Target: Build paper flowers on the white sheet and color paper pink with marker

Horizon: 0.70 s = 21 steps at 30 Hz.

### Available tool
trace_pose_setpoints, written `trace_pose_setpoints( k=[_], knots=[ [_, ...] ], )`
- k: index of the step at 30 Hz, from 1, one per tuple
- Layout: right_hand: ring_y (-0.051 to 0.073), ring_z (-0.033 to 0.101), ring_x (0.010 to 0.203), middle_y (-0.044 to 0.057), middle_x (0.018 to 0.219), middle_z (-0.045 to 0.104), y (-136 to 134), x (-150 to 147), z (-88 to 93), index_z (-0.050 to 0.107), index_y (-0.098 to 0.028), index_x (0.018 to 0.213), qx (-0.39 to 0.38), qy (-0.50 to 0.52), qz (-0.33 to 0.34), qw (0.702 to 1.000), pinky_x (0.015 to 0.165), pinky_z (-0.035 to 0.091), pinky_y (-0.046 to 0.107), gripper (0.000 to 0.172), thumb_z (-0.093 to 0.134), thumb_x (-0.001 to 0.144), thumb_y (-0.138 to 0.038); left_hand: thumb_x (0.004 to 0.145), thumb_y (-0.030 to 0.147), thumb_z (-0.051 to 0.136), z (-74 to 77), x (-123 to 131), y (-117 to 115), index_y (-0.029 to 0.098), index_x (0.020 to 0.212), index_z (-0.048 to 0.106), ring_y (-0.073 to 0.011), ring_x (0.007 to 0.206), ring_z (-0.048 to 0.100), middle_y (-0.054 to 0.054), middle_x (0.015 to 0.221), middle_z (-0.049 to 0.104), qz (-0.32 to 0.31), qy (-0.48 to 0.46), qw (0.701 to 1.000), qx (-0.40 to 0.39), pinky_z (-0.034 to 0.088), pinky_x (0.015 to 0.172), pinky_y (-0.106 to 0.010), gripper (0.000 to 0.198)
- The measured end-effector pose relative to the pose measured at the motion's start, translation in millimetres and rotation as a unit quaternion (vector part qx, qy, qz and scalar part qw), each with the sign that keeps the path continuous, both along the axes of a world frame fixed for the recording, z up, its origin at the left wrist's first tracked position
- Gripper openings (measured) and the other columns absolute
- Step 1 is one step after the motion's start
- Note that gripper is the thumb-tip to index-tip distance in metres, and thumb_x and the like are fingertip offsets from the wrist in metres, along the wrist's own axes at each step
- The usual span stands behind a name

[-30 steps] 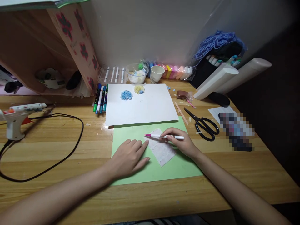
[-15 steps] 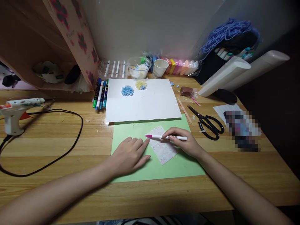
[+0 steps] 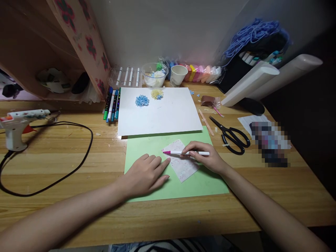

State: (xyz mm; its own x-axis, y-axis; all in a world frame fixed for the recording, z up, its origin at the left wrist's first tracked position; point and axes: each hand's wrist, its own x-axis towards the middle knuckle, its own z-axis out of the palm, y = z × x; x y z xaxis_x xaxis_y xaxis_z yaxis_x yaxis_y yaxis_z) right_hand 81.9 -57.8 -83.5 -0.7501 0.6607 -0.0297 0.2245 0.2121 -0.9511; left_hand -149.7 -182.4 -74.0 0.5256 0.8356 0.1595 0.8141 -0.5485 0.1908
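Note:
A small white sheet with tiny pink dots [image 3: 183,168] lies at a slant on a green sheet [image 3: 147,145]. My right hand [image 3: 206,156] pinches a white marker [image 3: 176,153], whose pink tip meets the dotted sheet near its left corner. My left hand [image 3: 151,173] rests palm down on the green sheet, fingers apart, its index fingertip on the dotted sheet's left edge. Beyond them, a larger white sheet [image 3: 160,119] bears a blue shredded pile [image 3: 142,100] and a yellow one [image 3: 156,94].
Black scissors [image 3: 232,138] and a wooden stick [image 3: 206,122] lie right of the sheets. Several markers [image 3: 112,105] stand left of the white sheet. A glue gun [image 3: 18,127] with a looped cord is at far left. A bowl [image 3: 154,75] and paper cup [image 3: 179,75] sit behind.
My left index fingertip has shifted slightly right and down along the dotted sheet. The marker has hardly moved, and the whole view has shifted a little.

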Motion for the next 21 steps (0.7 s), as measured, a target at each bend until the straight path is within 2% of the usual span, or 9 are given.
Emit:
trace_pose_setpoints(
  k=[4, 9, 14, 19, 21],
  knots=[
    [0.018, 0.064, 0.082, 0.004, 0.087, 0.070, 0.5, 0.8, -1.1, 0.070, -0.022, 0.091, -0.005, -0.005, -0.002, 1.000, 0.073, 0.048, 0.028, 0.017, 0.056, 0.089, -0.032, 0.096, 0.039, 0.034, -0.1, 0.4, 0.2, 0.011, 0.125, 0.050, -0.0191, 0.070, 0.054, -0.007, 0.082, 0.060, 0.002, 0.004, 1.000, -0.006, 0.040, 0.061, -0.033, 0.043],
    [0.018, 0.065, 0.082, 0.005, 0.089, 0.069, 2.8, 3.1, -2.0, 0.069, -0.021, 0.092, -0.010, 0.013, -0.041, 0.999, 0.073, 0.049, 0.029, 0.018, 0.055, 0.089, -0.033, 0.097, 0.039, 0.033, -0.3, 0.9, 0.8, 0.011, 0.125, 0.051, -0.0193, 0.071, 0.054, -0.007, 0.083, 0.060, 0.002, 0.009, 1.000, -0.008, 0.040, 0.062, -0.033, 0.044],
    [0.018, 0.064, 0.082, 0.005, 0.087, 0.069, 3.7, 4.3, -0.4, 0.070, -0.021, 0.089, 0.013, 0.005, -0.006, 1.000, 0.073, 0.049, 0.029, 0.018, 0.056, 0.088, -0.033, 0.097, 0.039, 0.033, 0.4, 0.8, 0.3, 0.010, 0.125, 0.052, -0.0197, 0.072, 0.053, -0.007, 0.083, 0.060, 0.005, 0.014, 1.000, -0.005, 0.040, 0.063, -0.034, 0.045],
    [0.015, 0.063, 0.075, 0.002, 0.084, 0.070, 6.6, 8.1, -2.7, 0.068, -0.024, 0.092, -0.004, 0.080, -0.084, 0.993, 0.065, 0.048, 0.025, 0.014, 0.056, 0.089, -0.031, 0.097, 0.039, 0.032, 0.4, 0.6, 1.4, 0.008, 0.130, 0.048, -0.0214, 0.076, 0.053, -0.009, 0.086, 0.059, 0.055, 0.029, 0.998, -0.015, 0.040, 0.066, -0.035, 0.048],
    [0.014, 0.062, 0.074, 0.002, 0.085, 0.070, 7.2, 8.9, -3.0, 0.067, -0.025, 0.093, -0.004, 0.084, -0.089, 0.993, 0.064, 0.048, 0.024, 0.013, 0.056, 0.090, -0.030, 0.097, 0.039, 0.032, 0.0, 0.2, 1.8, 0.008, 0.132, 0.046, -0.0218, 0.076, 0.052, -0.010, 0.087, 0.058, 0.073, 0.030, 0.997, -0.017, 0.040, 0.066, -0.036, 0.049]
  ],
)
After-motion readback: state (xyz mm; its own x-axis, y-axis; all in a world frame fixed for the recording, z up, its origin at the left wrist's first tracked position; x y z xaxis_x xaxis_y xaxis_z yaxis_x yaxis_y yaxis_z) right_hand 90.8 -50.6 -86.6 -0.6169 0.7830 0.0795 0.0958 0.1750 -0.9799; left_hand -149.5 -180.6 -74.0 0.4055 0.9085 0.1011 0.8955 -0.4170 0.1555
